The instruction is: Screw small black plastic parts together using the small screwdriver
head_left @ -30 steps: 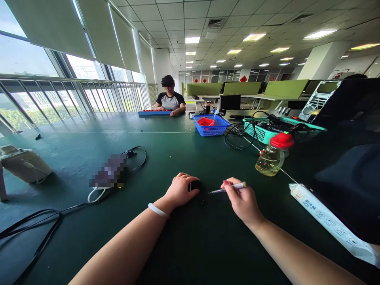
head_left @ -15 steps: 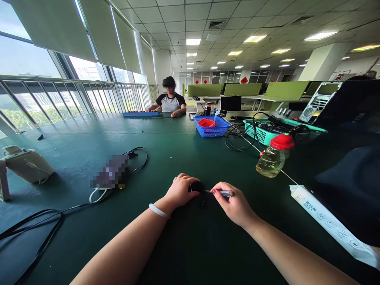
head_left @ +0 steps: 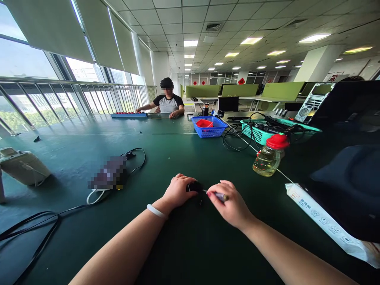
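Head view, frame centre: we count two hands, our left hand (head_left: pixel 179 192) curled around one small black part (head_left: pixel 194 187), right hand (head_left: pixel 231 206) pinching one slim screwdriver (head_left: pixel 216 194); two baskets upper right.

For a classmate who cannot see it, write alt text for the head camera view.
A left hand steadies a small black object on a green table while the right hand holds a thin pen-like tool to it. A red-capped bottle stands to the right; another person sits at the far end.
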Demonstrator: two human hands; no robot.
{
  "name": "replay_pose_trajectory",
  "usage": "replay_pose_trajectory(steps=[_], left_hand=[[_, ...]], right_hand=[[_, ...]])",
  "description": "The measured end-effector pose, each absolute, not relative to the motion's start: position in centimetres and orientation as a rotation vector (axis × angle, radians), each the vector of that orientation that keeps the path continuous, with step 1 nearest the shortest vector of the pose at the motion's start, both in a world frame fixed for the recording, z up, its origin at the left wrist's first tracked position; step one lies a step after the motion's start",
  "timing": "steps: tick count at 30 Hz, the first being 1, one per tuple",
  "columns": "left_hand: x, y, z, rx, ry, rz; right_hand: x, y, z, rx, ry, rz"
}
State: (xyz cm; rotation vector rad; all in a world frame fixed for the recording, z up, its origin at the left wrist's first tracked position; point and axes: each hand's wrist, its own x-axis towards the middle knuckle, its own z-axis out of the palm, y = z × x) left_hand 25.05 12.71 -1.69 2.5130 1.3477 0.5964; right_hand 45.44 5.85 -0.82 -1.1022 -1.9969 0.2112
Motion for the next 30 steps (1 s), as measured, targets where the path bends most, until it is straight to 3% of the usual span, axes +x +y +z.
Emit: replay_pose_trajectory(steps=[6,10,20,26,30], left_hand=[[25.0,12.8,-1.7,2.510,1.302,0.573],[25.0,12.9,-1.7,2.524,1.278,0.539],[24.9,12.9,-1.9,2.523,1.268,0.553],[24.9,13.2,-2.1,2.551,1.254,0.554],[24.9,13.1,-1.9,2.560,1.275,0.514]], right_hand=[[46.6,8.1,-2.2,-1.175,-1.569,0.719],[46.7,8.9,-2.9,-1.218,-1.485,0.880],[47.2,9.3,-3.2,-1.158,-1.353,0.907],[46.6,8.5,-2.3,-1.159,-1.734,0.626],[46.8,8.5,-2.6,-1.151,-1.570,0.645]])
